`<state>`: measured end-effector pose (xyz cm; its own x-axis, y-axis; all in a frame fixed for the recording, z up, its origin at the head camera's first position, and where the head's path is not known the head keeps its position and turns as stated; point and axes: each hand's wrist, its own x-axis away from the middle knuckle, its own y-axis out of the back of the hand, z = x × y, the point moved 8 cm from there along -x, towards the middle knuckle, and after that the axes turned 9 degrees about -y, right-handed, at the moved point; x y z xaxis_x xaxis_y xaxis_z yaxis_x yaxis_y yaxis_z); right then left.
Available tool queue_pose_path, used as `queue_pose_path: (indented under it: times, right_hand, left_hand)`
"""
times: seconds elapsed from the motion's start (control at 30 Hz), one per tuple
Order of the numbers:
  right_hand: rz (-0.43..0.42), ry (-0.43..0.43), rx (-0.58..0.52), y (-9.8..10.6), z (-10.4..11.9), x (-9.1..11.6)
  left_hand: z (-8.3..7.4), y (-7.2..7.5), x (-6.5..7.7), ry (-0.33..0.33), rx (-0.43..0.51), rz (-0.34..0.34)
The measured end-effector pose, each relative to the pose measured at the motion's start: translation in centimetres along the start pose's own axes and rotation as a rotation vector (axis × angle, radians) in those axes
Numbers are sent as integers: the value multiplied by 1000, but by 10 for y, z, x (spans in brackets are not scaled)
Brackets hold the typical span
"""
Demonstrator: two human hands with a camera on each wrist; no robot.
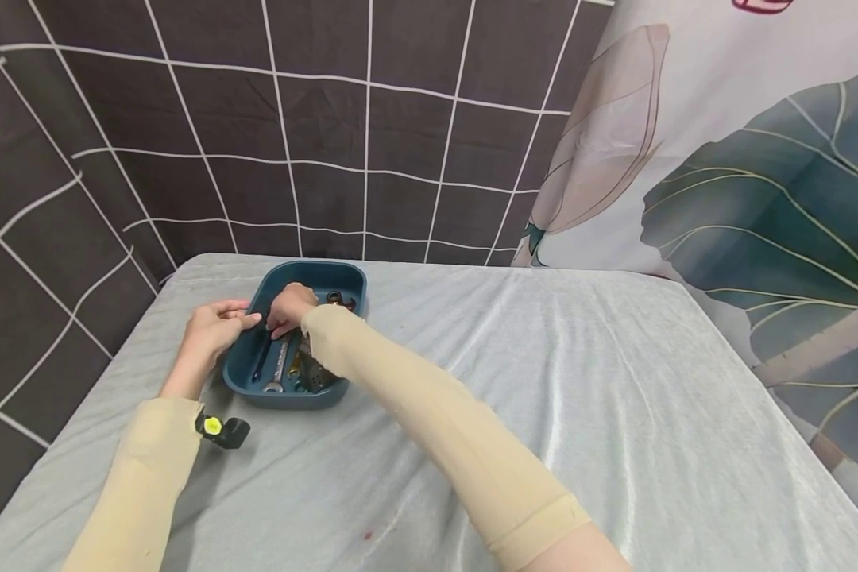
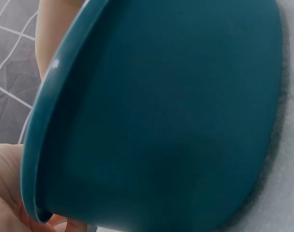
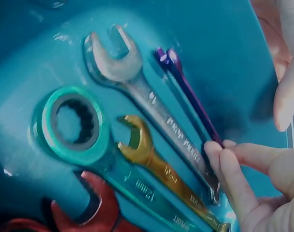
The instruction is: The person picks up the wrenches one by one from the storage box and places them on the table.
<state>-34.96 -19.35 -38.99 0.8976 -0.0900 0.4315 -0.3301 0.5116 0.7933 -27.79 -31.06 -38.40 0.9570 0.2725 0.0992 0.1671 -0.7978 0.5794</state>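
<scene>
A blue plastic tub (image 1: pixel 286 400) holds several wrenches. My left hand (image 1: pixel 210 330) grips its left rim, with the thumb over the edge; in the left wrist view the tub's outer wall (image 2: pixel 161 96) hides most of the fingers. Inside the tub, my right hand (image 1: pixel 291 308) pinches one end of a slim purple wrench (image 3: pixel 192 99) between thumb and fingers. Beside that wrench lie a silver wrench (image 3: pixel 154 107), a gold wrench (image 3: pixel 159 169), a green ratcheting ring wrench (image 3: pixel 130 183) and a red wrench (image 3: pixel 101 208).
The tub stands on a table with a pale grey cloth (image 1: pixel 543 397), near its far left part. Behind hangs a dark curtain with white grid lines (image 1: pixel 329 119), and a leaf-patterned curtain (image 1: pixel 758 199) at right. A black wrist camera (image 1: pixel 230 433) sticks out from my left wrist.
</scene>
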Motion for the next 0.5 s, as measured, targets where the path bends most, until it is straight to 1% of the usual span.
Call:
queue_pose_path:
  times: [0.07, 0.13, 0.3, 0.43, 0.5]
  right_hand:
    - [27, -12, -38, -1, -2, 0]
    - [70, -32, -109, -4, -5, -1]
    - [191, -100, -339, -10, -12, -4]
    - [238, -111, -443, -10, -13, -5]
    - [235, -99, -448, -8, -14, -5]
  left_hand:
    - [1, 0, 0, 1, -3, 7]
    - [2, 0, 0, 4, -4, 14]
    - [2, 0, -1, 6, -11, 26]
    - [2, 0, -1, 9, -7, 26]
    - [2, -1, -1, 12, -2, 27]
